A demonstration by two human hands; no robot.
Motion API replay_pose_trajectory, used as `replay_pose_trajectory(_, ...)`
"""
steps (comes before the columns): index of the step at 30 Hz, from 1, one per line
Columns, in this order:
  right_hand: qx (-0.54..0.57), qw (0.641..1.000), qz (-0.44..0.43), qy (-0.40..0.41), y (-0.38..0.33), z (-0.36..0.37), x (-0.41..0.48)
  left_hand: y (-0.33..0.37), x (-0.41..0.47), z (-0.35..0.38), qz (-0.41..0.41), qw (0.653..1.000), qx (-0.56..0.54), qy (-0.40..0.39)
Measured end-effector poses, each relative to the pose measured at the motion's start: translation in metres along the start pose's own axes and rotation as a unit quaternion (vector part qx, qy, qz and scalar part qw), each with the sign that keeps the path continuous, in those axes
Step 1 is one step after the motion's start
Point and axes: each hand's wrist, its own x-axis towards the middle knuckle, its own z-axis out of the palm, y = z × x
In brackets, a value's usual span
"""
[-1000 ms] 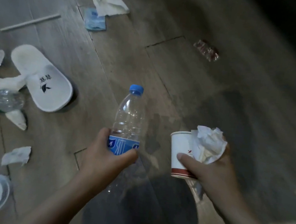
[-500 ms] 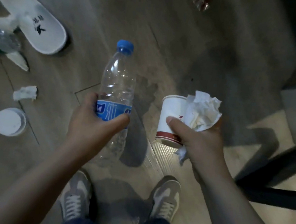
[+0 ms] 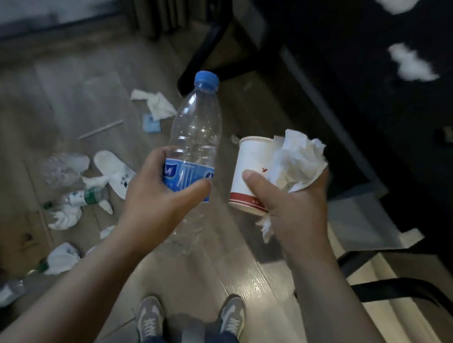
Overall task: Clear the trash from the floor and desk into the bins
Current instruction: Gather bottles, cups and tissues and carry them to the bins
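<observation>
Clear plastic with a blue cap and a blue label, the water bottle [image 3: 196,129] stands upright in the left hand [image 3: 158,195], whose fingers and thumb curl round the label band. It is held in the air above the wooden floor [image 3: 237,270]. Beside it the right hand [image 3: 296,215] clamps two things at once. One is a white paper cup [image 3: 250,171] with a red band near its base, pinned by the thumb laid across its side. The other is a crumpled white tissue [image 3: 296,162], bunched against the cup under the fingers, with a tail hanging below the palm. Cup and bottle are near each other but apart.

More litter lies on the floor to the left. A white slipper [image 3: 113,170] sits next to a wad of crumpled clear plastic [image 3: 63,168]. Just below them a green-labelled bottle [image 3: 85,198] lies on its side among white tissue scraps [image 3: 65,217]. Farther off are a loose floor tissue [image 3: 156,105], a small blue packet [image 3: 151,126] touching its edge, and a thin straw [image 3: 101,129].

At the upper right a dark surface [image 3: 342,71] carries blurred white scraps [image 3: 410,65]. Two grey sneakers [image 3: 149,322] show at the bottom edge.
</observation>
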Motion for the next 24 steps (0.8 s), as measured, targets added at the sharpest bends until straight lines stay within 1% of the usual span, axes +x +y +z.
replay_pose_trajectory(4, 0.037, 0.997, -0.059, 0.021, -0.126, -0.016, -0.044, 0.115, -0.045, -0.033, 0.065, 0.997, -0.022, -0.022)
replay_pose_trajectory(9, 0.106, 0.979, -0.141, 0.100, -0.257, -0.058, -0.122, 0.250, -0.104, -0.062, 0.143, 0.986, -0.075, -0.037)
replay_pose_trajectory(11, 0.113, 0.972, -0.162, 0.130, -0.295, -0.081, -0.157, 0.295, -0.131, -0.065, 0.177, 0.977, -0.097, -0.062)
replay_pose_trajectory(13, 0.102, 0.963, -0.192, 0.159, -0.327, -0.107, -0.192, 0.334, -0.160, -0.063, 0.209, 0.965, -0.127, -0.099)
replay_pose_trajectory(17, 0.121, 0.940, -0.237, 0.211, -0.371, -0.158, -0.258, 0.395, -0.217, -0.054, 0.266, 0.936, -0.161, -0.165)
replay_pose_trajectory(20, 0.133, 0.919, -0.295, 0.227, -0.396, -0.199, -0.303, 0.433, -0.262, -0.043, 0.302, 0.915, -0.169, -0.208)
replay_pose_trajectory(24, 0.130, 0.890, -0.357, 0.253, -0.420, -0.257, -0.362, 0.469, -0.329, -0.020, 0.343, 0.887, -0.196, -0.241)
